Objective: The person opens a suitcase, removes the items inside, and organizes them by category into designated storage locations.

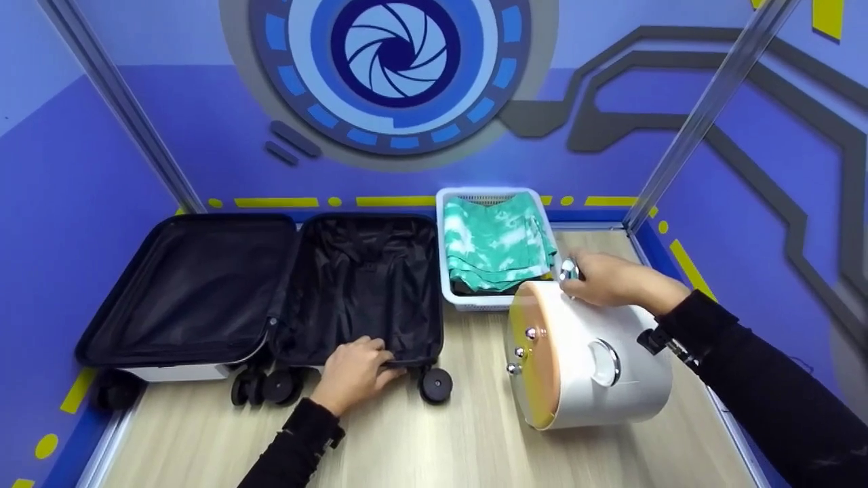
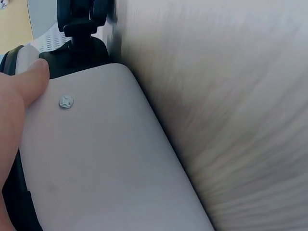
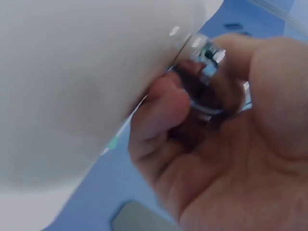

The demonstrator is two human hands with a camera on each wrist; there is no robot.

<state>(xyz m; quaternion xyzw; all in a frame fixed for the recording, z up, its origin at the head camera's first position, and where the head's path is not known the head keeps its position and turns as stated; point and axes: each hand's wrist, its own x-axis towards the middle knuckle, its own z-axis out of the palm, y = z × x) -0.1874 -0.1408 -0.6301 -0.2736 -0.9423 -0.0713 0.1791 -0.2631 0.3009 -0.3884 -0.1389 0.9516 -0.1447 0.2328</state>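
Note:
An open black-lined suitcase point(image 1: 363, 285) lies with its two halves spread side by side at the left and middle. My left hand point(image 1: 356, 374) grips the near rim of its right half, fingers over the edge and thumb point(image 2: 36, 79) on the pale outer shell point(image 2: 106, 154). At the right, my right hand point(image 1: 603, 279) holds the chrome handle point(image 1: 569, 269) of a white rounded storage box point(image 1: 597, 386). This box has an orange see-through front point(image 1: 539, 386) with several chrome knobs, facing left. The right wrist view shows the fingers point(image 3: 166, 108) curled round the handle, close against the box wall.
A white basket point(image 1: 468, 303) with folded green-and-white cloth point(image 1: 498, 240) stands at the back, right beside the suitcase. Black wheels point(image 1: 435, 385) stick out along the suitcase's near side. Blue panels point(image 1: 169, 122) with metal posts enclose the wooden table point(image 1: 407, 447).

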